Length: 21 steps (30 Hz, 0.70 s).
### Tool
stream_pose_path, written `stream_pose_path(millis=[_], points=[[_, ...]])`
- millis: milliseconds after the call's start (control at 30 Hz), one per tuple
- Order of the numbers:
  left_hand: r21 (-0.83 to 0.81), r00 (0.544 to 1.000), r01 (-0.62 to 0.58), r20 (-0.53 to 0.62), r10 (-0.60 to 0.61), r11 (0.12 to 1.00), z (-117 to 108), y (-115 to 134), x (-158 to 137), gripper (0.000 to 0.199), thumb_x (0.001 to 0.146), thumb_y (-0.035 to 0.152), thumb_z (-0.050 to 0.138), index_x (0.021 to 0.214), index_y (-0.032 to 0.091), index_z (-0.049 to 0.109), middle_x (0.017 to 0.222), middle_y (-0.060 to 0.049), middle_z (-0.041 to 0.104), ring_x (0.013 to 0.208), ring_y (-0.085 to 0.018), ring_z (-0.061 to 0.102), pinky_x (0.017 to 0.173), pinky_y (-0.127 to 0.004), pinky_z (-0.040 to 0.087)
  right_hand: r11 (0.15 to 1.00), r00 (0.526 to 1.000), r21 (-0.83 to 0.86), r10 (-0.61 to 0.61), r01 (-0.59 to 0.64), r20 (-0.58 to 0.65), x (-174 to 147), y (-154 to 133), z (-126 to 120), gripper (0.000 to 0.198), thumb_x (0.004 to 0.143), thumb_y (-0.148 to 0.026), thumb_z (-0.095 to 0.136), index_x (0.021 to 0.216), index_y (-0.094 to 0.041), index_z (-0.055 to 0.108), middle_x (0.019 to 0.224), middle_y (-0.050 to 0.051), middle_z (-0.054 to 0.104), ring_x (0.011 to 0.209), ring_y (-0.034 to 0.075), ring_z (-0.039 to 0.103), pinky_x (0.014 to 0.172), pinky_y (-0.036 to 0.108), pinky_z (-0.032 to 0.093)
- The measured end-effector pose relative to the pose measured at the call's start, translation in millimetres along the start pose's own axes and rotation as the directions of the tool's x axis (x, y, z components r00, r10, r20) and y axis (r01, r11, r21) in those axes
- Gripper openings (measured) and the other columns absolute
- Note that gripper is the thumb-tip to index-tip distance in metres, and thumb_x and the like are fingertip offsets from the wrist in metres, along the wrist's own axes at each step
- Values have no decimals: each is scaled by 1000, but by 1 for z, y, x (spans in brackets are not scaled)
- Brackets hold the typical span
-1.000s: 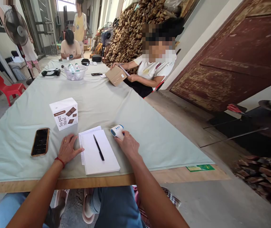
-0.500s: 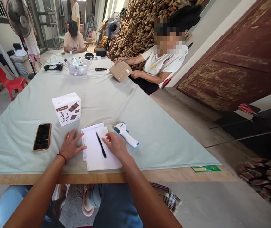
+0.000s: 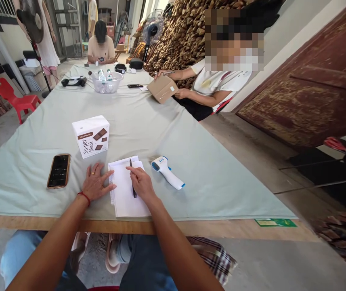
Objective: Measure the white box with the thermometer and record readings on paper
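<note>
My left hand (image 3: 96, 185) rests flat on the cloth with its fingers spread, thumb and index tips at the left edge of the white paper sheets (image 3: 122, 206). Over the paper, my right hand (image 3: 141, 183) has its fingers closed around the middle of a black pen (image 3: 134, 191); both ends of the pen show, and it lies close along the sheet. A white and blue infrared thermometer (image 3: 169, 173) lies to the right of that hand. Beyond my left hand stands a white "Su-per Meal" box (image 3: 92, 137), and a phone (image 3: 59, 171) in a brown case lies to its left.
A pale green cloth (image 3: 215, 182) covers the long table. Farther along are a clear plastic basin (image 3: 107, 84) with bottles and a black headset (image 3: 74, 81). A person at the right holds a cardboard piece (image 3: 162, 89). Another person sits at the far end.
My right hand has moved left onto the pen and closed around it. My left hand stays flat beside the paper. The whole view has shifted slightly.
</note>
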<state>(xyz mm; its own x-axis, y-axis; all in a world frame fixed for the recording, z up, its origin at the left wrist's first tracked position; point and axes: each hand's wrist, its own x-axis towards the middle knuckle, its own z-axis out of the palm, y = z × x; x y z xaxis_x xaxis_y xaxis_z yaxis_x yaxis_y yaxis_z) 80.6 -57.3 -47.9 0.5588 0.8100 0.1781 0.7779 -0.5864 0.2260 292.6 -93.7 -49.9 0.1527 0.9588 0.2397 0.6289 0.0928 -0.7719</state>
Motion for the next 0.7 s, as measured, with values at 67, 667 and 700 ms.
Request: stream_pose_path(millis=[67, 667, 700], points=[[14, 1000, 11, 14, -12, 1000, -2, 2, 0, 58, 84, 62, 55, 134, 34, 55, 145, -12, 42, 140, -37, 27, 113, -62, 15, 959, 997, 276, -54, 69, -62, 0, 3, 6, 35, 87, -27, 42, 115, -22, 64, 91, 5, 61, 83, 18, 60, 78, 33, 49], [29, 999, 37, -4, -37, 999, 0, 5, -1, 55, 83, 56, 60, 132, 32, 57, 144, -11, 44, 141, -35, 27, 115, -58, 19, 777, 968, 588, 244, -227, 53, -13, -25, 32, 19, 60, -34, 64, 73, -21, 68, 66, 1, 67, 62, 17, 59, 62, 31, 49], [25, 999, 39, -4, -39, 999, 0, 6, -1, 55, 83, 56, 60, 132, 32, 57, 144, -11, 45, 141, -35, 27, 115, -58, 20, 789, 970, 575, 243, -215, 30, -14, -25, 34, 18, 60, -34, 63, 72, -21, 68, 69, 2, 68, 64, 18, 60, 63, 31, 50]])
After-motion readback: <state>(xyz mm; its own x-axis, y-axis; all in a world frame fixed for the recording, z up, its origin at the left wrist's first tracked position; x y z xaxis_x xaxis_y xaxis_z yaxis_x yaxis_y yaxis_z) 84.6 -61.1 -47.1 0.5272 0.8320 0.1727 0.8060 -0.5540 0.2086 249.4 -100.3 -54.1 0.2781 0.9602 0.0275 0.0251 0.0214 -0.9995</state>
